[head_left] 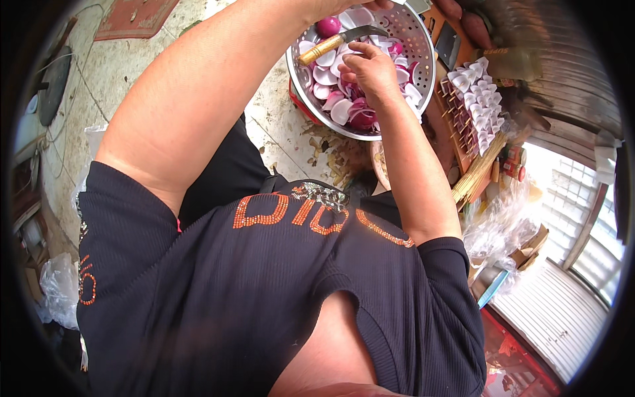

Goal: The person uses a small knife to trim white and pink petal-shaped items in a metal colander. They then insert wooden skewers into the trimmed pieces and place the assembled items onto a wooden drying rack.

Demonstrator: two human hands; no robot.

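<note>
A perforated metal colander (423, 49), far and centre-right, is filled with cut purple-and-white onion pieces (344, 109); one small onion (329, 26) is seen whole at its far side. The right hand (367, 66) is lowered into the pieces, fingers curled as if pinching one — the grip itself cannot be made out. The left hand is hidden past the upper edge. A wooden-handled knife (331, 44) lies across the colander. To the right, skewers (473, 99) already loaded with white pieces are laid out, and bare sticks (477, 169) remain — the work is judged well advanced, not finished.

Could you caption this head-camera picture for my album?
Right hand picks through purple onion pieces in a metal colander, knife lying across.
</note>
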